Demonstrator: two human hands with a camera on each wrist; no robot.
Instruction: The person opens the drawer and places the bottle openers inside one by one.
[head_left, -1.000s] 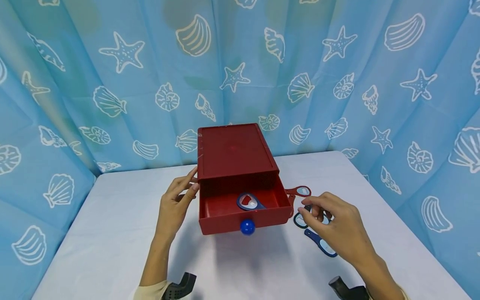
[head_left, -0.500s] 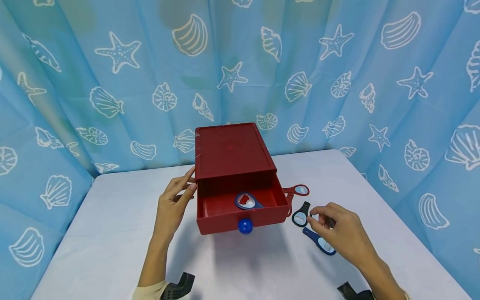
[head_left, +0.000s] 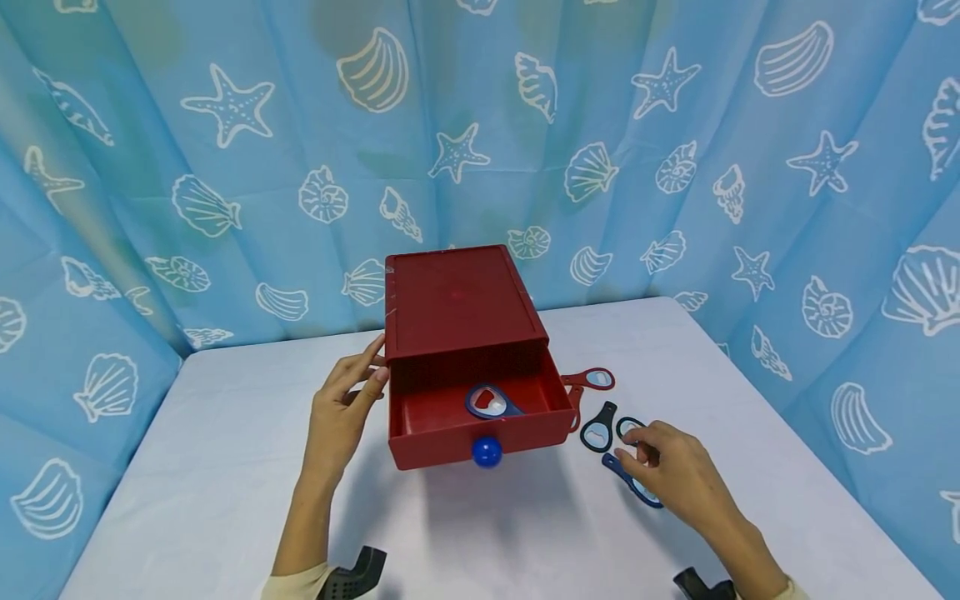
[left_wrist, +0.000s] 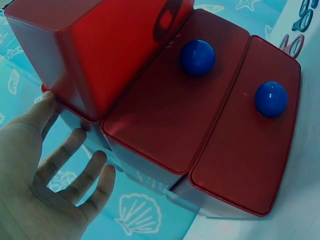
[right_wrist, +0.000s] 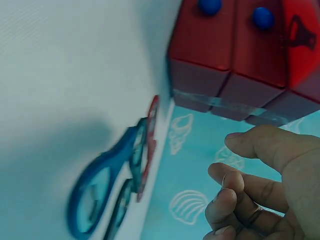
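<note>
On the white table point(head_left: 225, 467), a red cabinet point(head_left: 459, 292) stands with its top drawer point(head_left: 435, 452) extended toward the person; in the left wrist view, the two fronts below it are closed. Visible contents of the top drawer: one blue ring-headed tool point(head_left: 487, 402) with a red heart in its ring, handle directed toward the front wall. Items outside, to the right of the cabinet: a red tool point(head_left: 599, 378), a second red tool point(head_left: 575, 407) partly hidden by the drawer, a black tool point(head_left: 598, 432), a dark ring tool point(head_left: 628, 427) partly covered by the right hand point(head_left: 671, 467), and a second blue tool point(head_left: 637, 490) nearest the person. Judged from this layout, the work is at an early stage: one tool is inside, five are left on the table. Left hand point(head_left: 341, 417): fingers apart, tips at the cabinet's left side, nothing gripped. Right hand: thumb and forefinger apart, other fingers curled inward, nothing between the tips. The right wrist view is blurred, so contact with the dark ring tool cannot be confirmed.
</note>
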